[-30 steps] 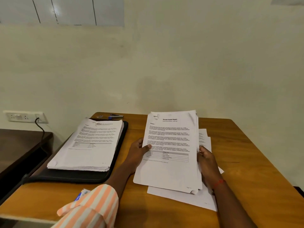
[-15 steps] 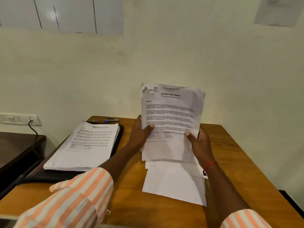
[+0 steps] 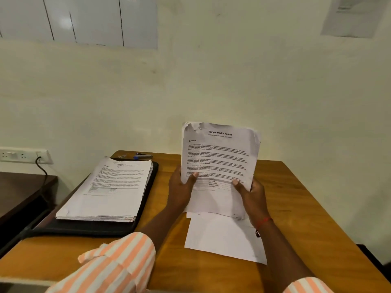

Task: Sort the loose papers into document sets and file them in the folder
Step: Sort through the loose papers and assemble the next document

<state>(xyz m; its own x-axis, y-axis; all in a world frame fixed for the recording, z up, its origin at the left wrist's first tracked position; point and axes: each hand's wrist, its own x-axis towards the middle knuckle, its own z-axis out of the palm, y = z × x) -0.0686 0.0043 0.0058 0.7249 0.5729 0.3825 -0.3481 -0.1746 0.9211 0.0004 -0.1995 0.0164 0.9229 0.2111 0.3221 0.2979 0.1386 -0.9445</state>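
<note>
I hold a stack of printed papers upright over the table, its top sheet headed "Sample Health Report", its bottom edge resting near the tabletop. My left hand grips the stack's lower left side and my right hand grips its lower right side. Loose white sheets lie flat on the table under the held stack. To the left, a thick pile of papers rests on an open black folder.
The wooden table ends at the wall behind and drops off at the right. A pen and a small stapler lie behind the folder. A darker table stands at the left under a wall socket with a plugged cable.
The stack lay tilted on the loose sheets a second ago; both hands have since raised it upright, and my view has tipped upward a little.
</note>
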